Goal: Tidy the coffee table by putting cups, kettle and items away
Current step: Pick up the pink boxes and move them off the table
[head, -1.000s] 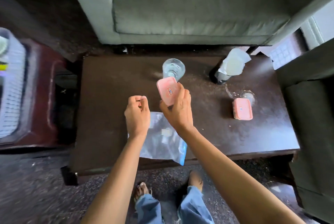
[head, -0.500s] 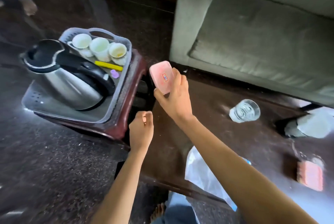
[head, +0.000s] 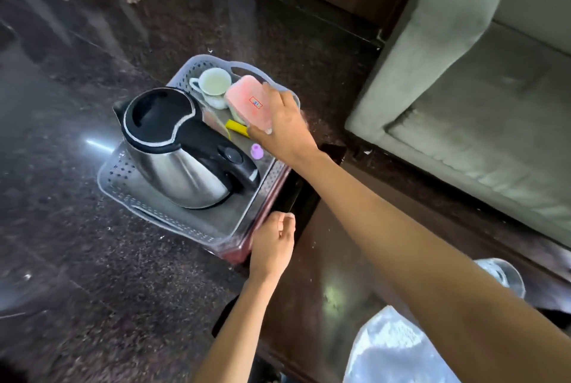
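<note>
Where the tray [head: 115,173] sits on a stool [head: 239,254], dark speckled floor [head: 77,243] shines

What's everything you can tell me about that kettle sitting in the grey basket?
The kettle has a shiny steel-looking body, a closed black lid, a spout and a black handle with a round switch. It stands upright in the grey perforated basket, filling its near half, handle towards the person. Nothing but the basket seems to touch it.
</note>
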Available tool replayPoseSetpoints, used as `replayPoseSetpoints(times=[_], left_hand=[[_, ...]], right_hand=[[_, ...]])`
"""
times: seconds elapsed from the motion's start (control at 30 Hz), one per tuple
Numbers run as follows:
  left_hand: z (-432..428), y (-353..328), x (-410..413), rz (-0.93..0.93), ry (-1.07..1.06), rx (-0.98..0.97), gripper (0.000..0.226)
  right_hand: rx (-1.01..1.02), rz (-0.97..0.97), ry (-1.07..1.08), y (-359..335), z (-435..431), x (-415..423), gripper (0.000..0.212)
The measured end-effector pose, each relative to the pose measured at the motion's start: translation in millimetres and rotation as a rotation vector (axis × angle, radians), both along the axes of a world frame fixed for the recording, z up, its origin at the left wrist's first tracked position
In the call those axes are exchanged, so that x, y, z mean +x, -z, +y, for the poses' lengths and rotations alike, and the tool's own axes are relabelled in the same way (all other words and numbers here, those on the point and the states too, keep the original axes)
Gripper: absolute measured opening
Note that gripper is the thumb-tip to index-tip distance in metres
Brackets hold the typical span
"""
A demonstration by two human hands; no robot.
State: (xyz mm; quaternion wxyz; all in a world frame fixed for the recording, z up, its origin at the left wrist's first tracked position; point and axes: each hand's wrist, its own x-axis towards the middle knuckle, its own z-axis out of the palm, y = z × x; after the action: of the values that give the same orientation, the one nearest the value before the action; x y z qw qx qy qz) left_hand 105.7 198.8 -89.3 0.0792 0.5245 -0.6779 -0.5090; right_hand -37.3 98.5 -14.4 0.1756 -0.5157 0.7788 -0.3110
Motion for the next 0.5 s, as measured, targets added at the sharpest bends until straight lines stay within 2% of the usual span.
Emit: replayPoseSetpoints(times=[0.17, 0.37, 0.5], left_hand=[[-8.8, 8.6, -18.8, -0.019, 0.006, 0.056, 0.022], [-14.9, 17.2, -30.0, -0.009, -0.012, 0.086, 0.024], [-19.6, 24.5, -27.0, -0.02, -0.007, 0.096, 0.023]], right_hand=[[0.089, 0.082, -0.174, 9.5, -48.5, -0.3, 0.074], [0.035, 0.158, -0.283, 17.1, -78.0, 2.5, 0.059], [-0.018, 0.25, -0.351, 24.8, -94.4, -0.2, 0.057]])
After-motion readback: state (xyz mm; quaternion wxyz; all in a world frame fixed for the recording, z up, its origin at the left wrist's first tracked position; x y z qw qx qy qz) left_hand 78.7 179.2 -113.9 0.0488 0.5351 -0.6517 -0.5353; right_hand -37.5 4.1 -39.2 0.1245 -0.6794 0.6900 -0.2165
